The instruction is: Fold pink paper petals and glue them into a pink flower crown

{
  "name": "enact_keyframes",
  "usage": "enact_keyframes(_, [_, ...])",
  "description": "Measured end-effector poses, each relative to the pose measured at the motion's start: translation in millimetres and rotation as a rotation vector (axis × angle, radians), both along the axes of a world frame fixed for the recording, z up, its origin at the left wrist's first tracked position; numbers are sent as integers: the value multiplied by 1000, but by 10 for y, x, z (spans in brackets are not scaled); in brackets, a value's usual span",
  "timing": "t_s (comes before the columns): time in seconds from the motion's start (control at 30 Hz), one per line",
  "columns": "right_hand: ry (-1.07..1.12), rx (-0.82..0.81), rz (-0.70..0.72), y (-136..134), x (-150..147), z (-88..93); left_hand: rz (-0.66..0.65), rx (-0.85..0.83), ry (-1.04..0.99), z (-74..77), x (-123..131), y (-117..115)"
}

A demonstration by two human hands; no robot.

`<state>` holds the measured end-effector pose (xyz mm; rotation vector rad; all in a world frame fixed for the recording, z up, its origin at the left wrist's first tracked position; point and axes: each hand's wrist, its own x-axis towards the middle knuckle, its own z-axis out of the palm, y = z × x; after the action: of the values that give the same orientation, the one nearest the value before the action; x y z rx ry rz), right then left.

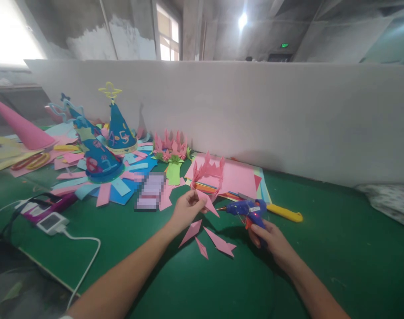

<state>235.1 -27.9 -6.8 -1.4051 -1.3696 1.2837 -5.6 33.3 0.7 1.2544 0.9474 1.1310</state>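
My left hand point(188, 208) pinches a folded pink paper piece point(209, 204) with a pointed end turned right. In my right hand point(271, 239) is a blue glue gun point(248, 207) with an orange trigger and a lit red light. Its nozzle points left, close to the paper piece; I cannot tell whether they touch. Just behind my left hand stands a pink paper crown point(209, 170) with pointed tips. Several loose folded pink pieces, one a long pointed shape point(220, 241), lie on the green table point(288, 283) below my hands.
A yellow-handled cutter point(284, 212) lies behind the glue gun, beside stacked coloured paper point(238, 177). A phone point(151, 190), decorated blue cone hats point(100, 157) and a pink-green crown point(171, 148) stand left. A power strip with a white charger point(52, 223) and cable sits at front left.
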Motion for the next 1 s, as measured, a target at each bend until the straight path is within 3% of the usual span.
enact_keyframes(0.6, [-116, -35, 61, -23, 19, 22, 15, 24, 107, 16, -12, -10])
enact_keyframes(1.0, [-95, 36, 73, -15, -25, 21, -7, 3, 65, 3, -2, -19])
